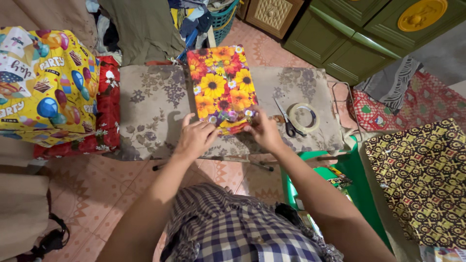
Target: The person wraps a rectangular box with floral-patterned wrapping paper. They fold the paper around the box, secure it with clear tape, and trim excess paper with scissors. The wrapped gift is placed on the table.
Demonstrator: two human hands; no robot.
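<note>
Hands: left hand (194, 138) and right hand (262, 130) both pressed down on the near end of the flower-print parcel (221, 85); fingers curled onto the paper fold, not closed round anything; the two well apart, one at each near corner
Parcel, place: lies flat on the table (150, 106), about mid-width, on the brown leaf-patterned cloth (291, 82); near end at the hands, far end at the table's back edge
Parcel, axis: long axis runs away from the person, tilted slightly leftward at the far end; broad face up
Parcel, handling: looks like a flat box in glossy paper; judged stiff in the body, light enough for one hand; paper likely slick and easy to crease or tear at the folds; the loose flap at the near end seems unfixed
Parcel, hold: best taken by the long side edges, or pinned flat from above as now; avoid tugging the loose end flap
Beside right hand: scissors (286, 121) just beside it; roll of tape (304, 118) touching or nearly touching the scissors
Left of table: balloon-print parcel (46, 82) on top of a red one (109, 106)
Right: green bin (361, 194); patterned fabric (422, 179) near it
</note>
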